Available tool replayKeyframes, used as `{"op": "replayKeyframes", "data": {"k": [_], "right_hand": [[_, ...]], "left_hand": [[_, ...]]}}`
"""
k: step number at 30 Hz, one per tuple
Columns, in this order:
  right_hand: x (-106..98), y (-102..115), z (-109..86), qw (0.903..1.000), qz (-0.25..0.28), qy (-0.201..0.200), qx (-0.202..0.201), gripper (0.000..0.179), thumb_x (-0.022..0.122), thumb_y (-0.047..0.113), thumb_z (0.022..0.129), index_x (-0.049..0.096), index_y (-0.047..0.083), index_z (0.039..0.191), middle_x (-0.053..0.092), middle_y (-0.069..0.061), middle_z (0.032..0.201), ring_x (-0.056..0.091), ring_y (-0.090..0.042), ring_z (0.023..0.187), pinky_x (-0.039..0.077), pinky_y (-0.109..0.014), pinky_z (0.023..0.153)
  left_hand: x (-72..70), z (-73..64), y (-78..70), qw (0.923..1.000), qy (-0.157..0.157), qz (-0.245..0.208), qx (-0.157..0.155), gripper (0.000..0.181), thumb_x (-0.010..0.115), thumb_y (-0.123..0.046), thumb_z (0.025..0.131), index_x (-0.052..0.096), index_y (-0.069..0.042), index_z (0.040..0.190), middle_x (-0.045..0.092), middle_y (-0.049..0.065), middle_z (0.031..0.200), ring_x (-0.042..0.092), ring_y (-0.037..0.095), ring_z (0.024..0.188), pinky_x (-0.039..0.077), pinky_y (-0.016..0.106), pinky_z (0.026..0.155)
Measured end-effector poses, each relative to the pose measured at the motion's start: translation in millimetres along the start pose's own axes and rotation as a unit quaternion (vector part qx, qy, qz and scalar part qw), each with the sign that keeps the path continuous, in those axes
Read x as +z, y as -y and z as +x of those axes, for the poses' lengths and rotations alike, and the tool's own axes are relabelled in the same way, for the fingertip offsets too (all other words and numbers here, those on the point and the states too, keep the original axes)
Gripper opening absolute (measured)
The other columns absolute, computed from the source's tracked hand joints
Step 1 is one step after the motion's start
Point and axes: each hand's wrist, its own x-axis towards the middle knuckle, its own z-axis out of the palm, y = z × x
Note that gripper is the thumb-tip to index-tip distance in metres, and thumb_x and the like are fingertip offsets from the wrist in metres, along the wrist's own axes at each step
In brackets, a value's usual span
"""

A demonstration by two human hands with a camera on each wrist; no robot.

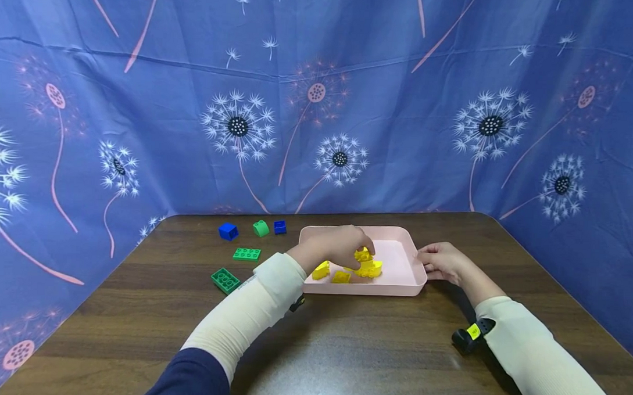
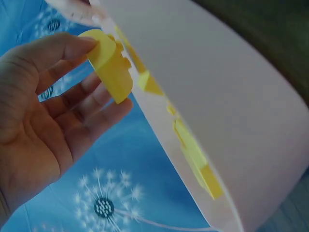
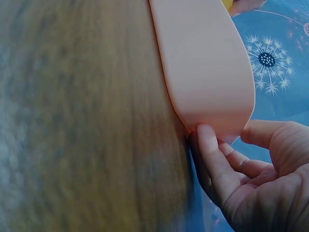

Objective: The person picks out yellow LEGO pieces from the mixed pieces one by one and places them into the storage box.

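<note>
My left hand (image 1: 340,245) is over the left part of a pink tray (image 1: 365,289). Between thumb and fingers it pinches a yellow toy brick with a rounded end (image 2: 107,60), studs turned toward the tray in the left wrist view. Inside the tray lie several more yellow bricks, among them one at the left (image 1: 321,270) and a small one near the front wall (image 1: 341,277). At the tray's right end my right hand (image 1: 444,263) grips the wall, its thumb at the rim and fingers low on the outside. The left hand partly hides the tray's contents.
Left of the tray, loose on the brown wooden table (image 1: 374,350), are a blue brick (image 1: 228,231), a rounded green brick (image 1: 261,228), a smaller blue brick (image 1: 280,227) and two green bricks (image 1: 247,254). A blue dandelion-print cloth (image 1: 401,165) hangs behind the table.
</note>
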Motion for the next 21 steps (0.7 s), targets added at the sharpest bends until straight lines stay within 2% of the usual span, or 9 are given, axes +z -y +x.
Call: {"op": "replayKeyframes", "data": {"k": [3,9,16,21], "right_hand": [[0,0,-0.1,1.0000,0.001,0.005,-0.004,0.042,0.048,0.006,0.098,0.038,-0.023,0.127,0.065,-0.004,0.085,0.066,-0.013,0.076,0.057,-0.034,0.070],[0,0,-0.9,1.0000,0.001,0.000,-0.004,0.044,0.049,0.006,0.098,0.037,-0.023,0.129,0.063,-0.004,0.085,0.065,-0.012,0.074,0.057,-0.034,0.070],[0,-2,-0.3,1.0000,-0.001,0.002,0.003,0.044,0.048,0.006,0.097,0.036,-0.022,0.129,0.063,-0.005,0.085,0.065,-0.013,0.075,0.057,-0.035,0.071],[0,0,-0.4,1.0000,0.001,0.001,0.001,0.041,0.049,0.006,0.097,0.039,-0.022,0.127,0.062,-0.004,0.084,0.065,-0.013,0.074,0.057,-0.034,0.070]], "left_hand": [[3.3,2.7,-8.0,0.9993,0.015,0.019,0.028,0.036,0.073,-0.013,0.083,0.070,-0.014,0.119,0.067,-0.004,0.114,0.060,0.015,0.104,0.045,0.021,0.092],[11.1,9.8,-18.0,0.9950,0.036,0.073,0.058,0.034,0.070,-0.012,0.082,0.072,-0.016,0.116,0.070,-0.007,0.111,0.062,0.010,0.099,0.046,0.020,0.089],[20.1,16.5,-18.8,0.9935,0.049,0.078,0.066,0.031,0.070,-0.009,0.084,0.073,-0.016,0.115,0.069,-0.006,0.110,0.058,0.007,0.095,0.043,0.016,0.089],[21.4,21.7,-19.1,0.9943,0.049,0.072,0.062,0.031,0.073,-0.012,0.085,0.072,-0.016,0.116,0.068,-0.006,0.108,0.056,0.007,0.093,0.042,0.015,0.090]]}}
